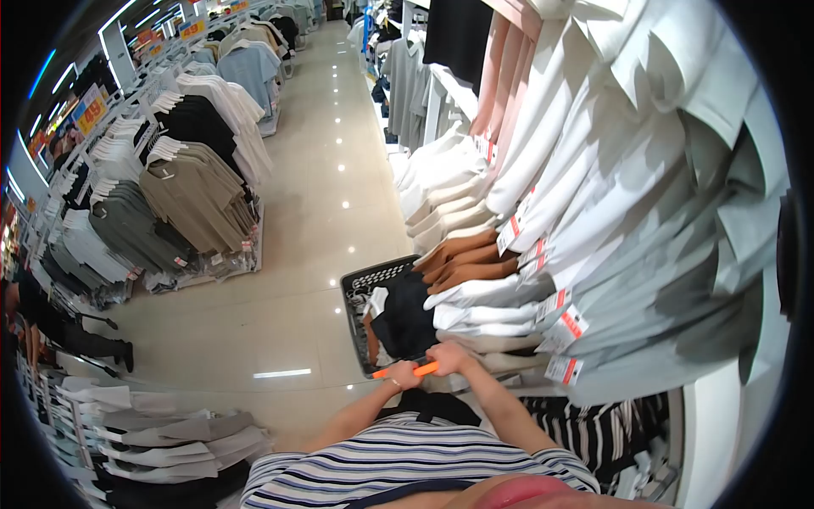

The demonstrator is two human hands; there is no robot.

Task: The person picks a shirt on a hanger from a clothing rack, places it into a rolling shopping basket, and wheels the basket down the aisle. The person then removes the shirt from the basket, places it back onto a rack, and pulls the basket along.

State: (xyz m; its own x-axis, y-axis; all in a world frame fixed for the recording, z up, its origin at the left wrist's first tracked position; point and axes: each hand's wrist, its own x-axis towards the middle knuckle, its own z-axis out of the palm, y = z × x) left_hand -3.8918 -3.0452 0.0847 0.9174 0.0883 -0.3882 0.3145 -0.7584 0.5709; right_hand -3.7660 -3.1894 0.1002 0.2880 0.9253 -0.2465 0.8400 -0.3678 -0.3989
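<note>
As LH (402, 374) & RH (451, 357) grip hdl (427, 368), sign (192, 30) reads "49".

The person wears a striped shirt (424, 454) in white, dark navy and pale bluish tones, with short sleeves (555, 462) and a dark neckline band (407, 489). The left hand (403, 374) has a thin, light bracelet (396, 383) at its wrist.

The premises are a clothing shop, evidenced by garments (193, 191) hanging along both sides of a tiled aisle (314, 178), price signs (91, 110), tags (574, 321) and a shopping basket (379, 273).
</note>
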